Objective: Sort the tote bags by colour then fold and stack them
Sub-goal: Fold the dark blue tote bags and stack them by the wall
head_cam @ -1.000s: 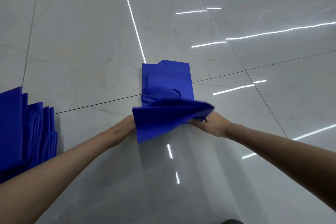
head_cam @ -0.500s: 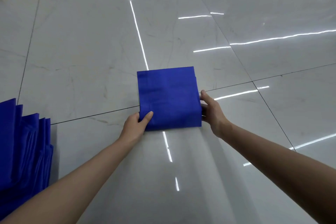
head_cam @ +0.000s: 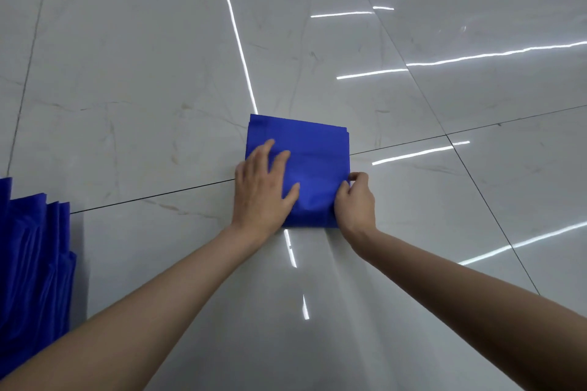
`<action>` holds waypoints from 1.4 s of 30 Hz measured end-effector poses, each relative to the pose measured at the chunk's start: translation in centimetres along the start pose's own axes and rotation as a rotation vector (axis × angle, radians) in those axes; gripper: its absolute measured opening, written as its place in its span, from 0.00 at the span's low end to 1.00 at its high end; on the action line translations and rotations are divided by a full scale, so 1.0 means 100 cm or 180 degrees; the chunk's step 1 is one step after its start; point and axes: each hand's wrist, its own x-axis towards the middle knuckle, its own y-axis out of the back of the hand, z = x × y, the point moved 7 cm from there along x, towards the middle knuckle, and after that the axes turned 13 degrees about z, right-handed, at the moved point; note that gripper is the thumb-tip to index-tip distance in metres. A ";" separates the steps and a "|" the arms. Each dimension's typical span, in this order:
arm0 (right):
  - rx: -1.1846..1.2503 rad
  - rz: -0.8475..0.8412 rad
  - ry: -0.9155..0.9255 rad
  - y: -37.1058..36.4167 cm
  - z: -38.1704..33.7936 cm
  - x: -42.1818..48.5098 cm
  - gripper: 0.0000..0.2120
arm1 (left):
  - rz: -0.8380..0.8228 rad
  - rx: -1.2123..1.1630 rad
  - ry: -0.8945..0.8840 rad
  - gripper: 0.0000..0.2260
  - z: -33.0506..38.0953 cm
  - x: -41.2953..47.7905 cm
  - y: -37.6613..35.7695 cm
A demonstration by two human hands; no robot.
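Nearest, at the left edge of view, a loose pile of blue tote bags [head_cam: 35, 257] lies on the glossy tiled floor [head_cam: 143, 73], not yet folded, judging by its ragged, fanned edges. Both bare forearms reach forward from the bottom of the view to the folded blue tote bag [head_cam: 317, 149], which lies flat on the floor straight ahead, across a dark grout line [head_cam: 152, 197]. The left hand [head_cam: 263, 190] lies flat on the bag's left half, fingers straight and spread, pressing down and gripping nothing. The right hand [head_cam: 355, 203] has its fingers curled and pinches the bag's near right edge between thumb and fingertips. The step in hand seems to be flattening and squaring the fold. To do it well, the flat palm should pin the cloth while the pinch draws the right edges level, then smooth outward so the soft bulge in the middle goes down. At the far right corner several layered edges show, slightly stepped; whether another folded bag lies beneath I cannot tell.
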 end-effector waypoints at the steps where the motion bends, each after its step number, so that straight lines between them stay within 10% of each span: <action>1: 0.0109 -0.0021 -0.0007 0.000 0.000 -0.002 0.11 | -0.0297 0.0046 -0.0055 0.26 0.006 0.003 -0.012; 5: 0.0310 -0.0009 -0.0008 0.004 0.004 -0.012 0.13 | -0.1126 0.0400 0.0021 0.28 0.005 0.005 -0.055; 23: -0.0214 -0.0445 0.0249 0.034 0.042 -0.022 0.20 | -0.1293 0.0493 -0.0209 0.34 0.000 0.001 -0.068; 29: -0.2053 -0.0430 0.1786 0.021 0.035 -0.031 0.15 | -0.1359 0.0480 -0.0226 0.41 0.005 -0.003 -0.069; 34: -0.1280 0.0442 0.2504 0.037 -0.008 -0.006 0.18 | -0.1276 0.0560 -0.0312 0.43 0.004 -0.006 -0.071; 42: -0.2195 -0.0596 0.2698 -0.032 -0.013 0.053 0.27 | -0.1090 0.0474 -0.0754 0.41 0.006 -0.004 -0.078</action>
